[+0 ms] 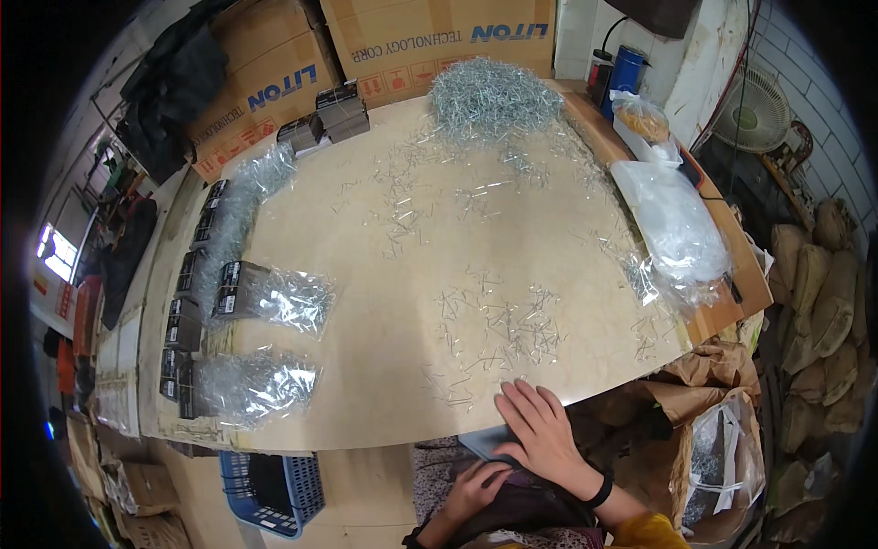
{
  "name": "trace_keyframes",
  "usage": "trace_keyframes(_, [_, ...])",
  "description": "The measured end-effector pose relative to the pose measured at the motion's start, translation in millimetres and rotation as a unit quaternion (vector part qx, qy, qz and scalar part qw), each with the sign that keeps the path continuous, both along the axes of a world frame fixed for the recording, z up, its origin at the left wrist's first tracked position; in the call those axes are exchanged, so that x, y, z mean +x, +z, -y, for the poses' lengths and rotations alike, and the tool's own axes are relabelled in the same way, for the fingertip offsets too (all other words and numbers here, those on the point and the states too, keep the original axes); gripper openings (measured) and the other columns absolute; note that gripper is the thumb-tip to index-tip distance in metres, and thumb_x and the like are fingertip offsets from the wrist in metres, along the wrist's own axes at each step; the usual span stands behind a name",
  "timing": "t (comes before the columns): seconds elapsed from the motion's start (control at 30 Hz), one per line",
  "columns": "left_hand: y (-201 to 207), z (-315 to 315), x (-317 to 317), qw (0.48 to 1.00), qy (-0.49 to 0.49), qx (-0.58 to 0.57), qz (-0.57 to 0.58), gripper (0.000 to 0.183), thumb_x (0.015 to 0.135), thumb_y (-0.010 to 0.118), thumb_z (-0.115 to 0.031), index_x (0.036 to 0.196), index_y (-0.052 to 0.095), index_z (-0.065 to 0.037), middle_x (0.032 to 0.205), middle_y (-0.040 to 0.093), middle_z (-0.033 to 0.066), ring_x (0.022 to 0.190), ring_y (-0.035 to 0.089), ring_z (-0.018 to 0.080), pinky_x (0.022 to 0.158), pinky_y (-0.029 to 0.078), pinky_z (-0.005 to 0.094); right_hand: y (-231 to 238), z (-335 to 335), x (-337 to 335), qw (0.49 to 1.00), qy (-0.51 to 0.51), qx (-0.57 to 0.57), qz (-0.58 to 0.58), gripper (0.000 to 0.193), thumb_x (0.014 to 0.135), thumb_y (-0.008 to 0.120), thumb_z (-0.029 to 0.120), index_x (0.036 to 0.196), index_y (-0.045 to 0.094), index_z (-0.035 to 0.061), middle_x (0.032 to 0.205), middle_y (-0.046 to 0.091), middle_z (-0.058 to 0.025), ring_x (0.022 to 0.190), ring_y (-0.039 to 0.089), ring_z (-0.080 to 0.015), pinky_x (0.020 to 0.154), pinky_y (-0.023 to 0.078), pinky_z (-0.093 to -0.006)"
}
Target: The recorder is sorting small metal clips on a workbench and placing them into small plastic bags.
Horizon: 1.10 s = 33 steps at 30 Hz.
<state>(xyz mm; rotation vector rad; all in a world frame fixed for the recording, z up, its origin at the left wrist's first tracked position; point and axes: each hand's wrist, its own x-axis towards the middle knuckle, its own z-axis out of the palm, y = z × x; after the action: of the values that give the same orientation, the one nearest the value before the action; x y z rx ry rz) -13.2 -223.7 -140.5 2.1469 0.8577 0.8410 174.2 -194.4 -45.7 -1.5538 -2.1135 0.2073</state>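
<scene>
Many metal pins [514, 331] looked light, stiff, best pinched mid-length; right hand [541, 434] lay fingers slightly spread, left hand [474, 491] curled, hold unclear.

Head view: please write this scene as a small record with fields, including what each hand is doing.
Right hand: open, fingers extended at the table's near edge
Left hand: fingers bent, below the near edge; whether it grips anything is unclear
Nearest to right fingers: scattered metal pieces
Table back: large pile of metal pieces, before cardboard boxes
Table left: filled clear bags, dark card stacks
Table right: clear plastic bags
Floor: blue basket
</scene>
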Motion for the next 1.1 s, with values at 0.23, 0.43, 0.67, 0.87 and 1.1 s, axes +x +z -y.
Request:
trace_keyframes(0.23, [12,-1,1,1.000,-0.010,0.001,0.000,0.015,0.075,0.080,-0.008,0.087,0.071,-0.005,0.093,0.070,0.0015,0.080,0.065,0.0206,0.071,0.054,0.0315,-8,8,12,0.995,0.046,0.050,-0.076,0.061,0.078,0.070,0.031,0.131,0.054,0.0043,0.139,0.050,-0.0137,0.127,0.049,-0.0326,0.101,0.042,-0.0468])
trace_keyframes(0.43, [13,-1,3,1.000,0.001,0.011,0.028,0.008,0.077,0.077,-0.010,0.083,0.072,-0.009,0.095,0.069,-0.0009,0.076,0.059,0.0181,0.065,0.052,0.0275,-18,8,15,0.976,0.126,0.100,-0.143,0.048,0.080,0.072,0.026,0.122,0.063,0.0059,0.134,0.057,-0.0128,0.114,0.059,-0.0322,0.094,0.048,-0.0439])
trace_keyframes(0.67, [14,-3,2,0.998,-0.004,-0.043,0.054,0.009,0.077,0.078,-0.008,0.084,0.072,-0.008,0.094,0.069,-0.0016,0.077,0.060,0.0178,0.066,0.052,0.0276,12,-35,-6,0.995,0.039,0.075,-0.062,0.052,0.082,0.068,0.029,0.125,0.057,0.0020,0.136,0.053,-0.0121,0.125,0.050,-0.0321,0.104,0.041,-0.0444])
trace_keyframes(0.87, [11,-2,2,0.998,-0.001,-0.047,0.049,0.010,0.077,0.078,-0.007,0.084,0.072,-0.006,0.094,0.068,-0.0012,0.077,0.060,0.0187,0.068,0.053,0.0286,9,-32,-7,0.999,0.030,0.012,0.002,0.059,0.085,0.064,0.037,0.133,0.053,0.0048,0.142,0.049,-0.0101,0.130,0.046,-0.0295,0.107,0.037,-0.0454])
trace_keyframes(1.1, [6,-1,3,0.998,0.000,-0.041,0.049,0.009,0.077,0.077,-0.006,0.085,0.072,-0.006,0.095,0.069,0.0011,0.080,0.062,0.0197,0.069,0.054,0.0295,7,-3,12,0.997,0.045,0.012,-0.067,0.052,0.083,0.067,0.023,0.130,0.054,0.0042,0.136,0.054,-0.0103,0.128,0.048,-0.0294,0.104,0.039,-0.0450])
